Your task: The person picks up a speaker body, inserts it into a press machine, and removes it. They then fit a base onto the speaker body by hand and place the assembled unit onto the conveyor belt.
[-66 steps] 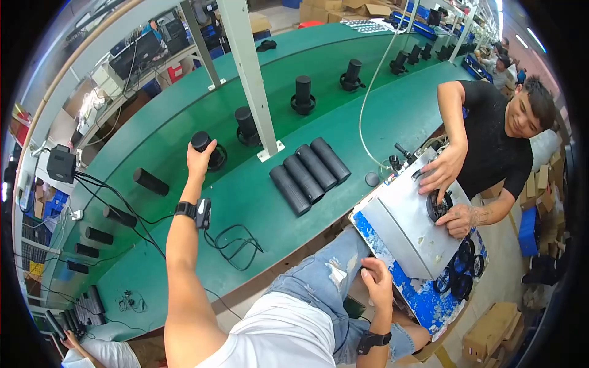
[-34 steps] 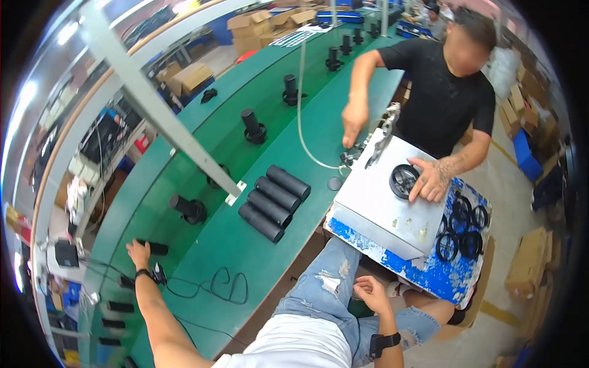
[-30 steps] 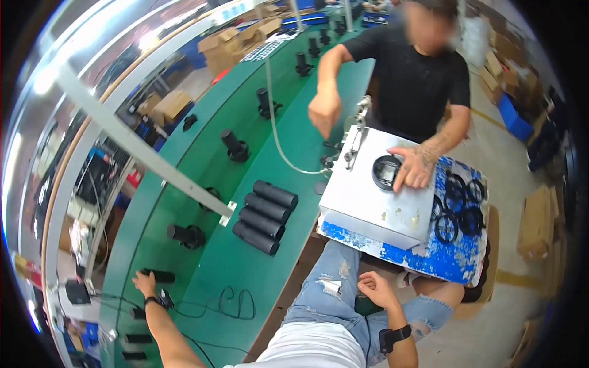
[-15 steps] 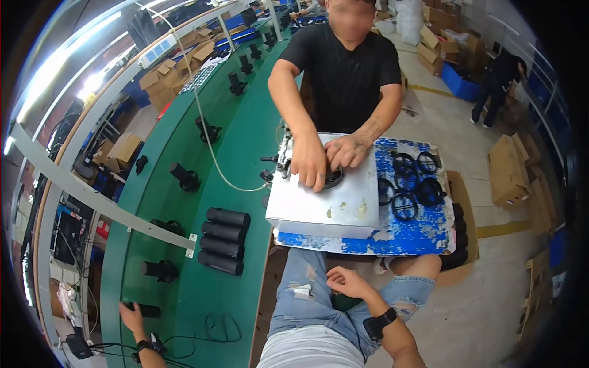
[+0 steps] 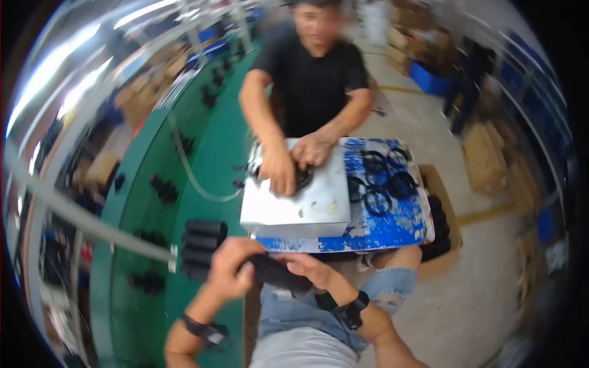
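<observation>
Left hand (image 5: 230,270), right hand (image 5: 307,267) grip black cylinder (image 5: 276,273) over lap.

Motion blur throughout. Black cylinder (image 5: 277,272) partly covered by left hand (image 5: 230,268) and right hand (image 5: 310,270) (ends unseen); grip closure indeterminate.

You are sitting in a factory assembly hall: a long green table (image 5: 218,153) runs up the left of the frame with rows of matching black cylindrical parts (image 5: 202,245) laid out along it. Stacked cardboard boxes (image 5: 485,159) and blue crates (image 5: 432,80) stand on the concrete floor at the right. In the middle, another person's hands work on a white metal box (image 5: 307,205) beside loose black rings (image 5: 380,184).
</observation>
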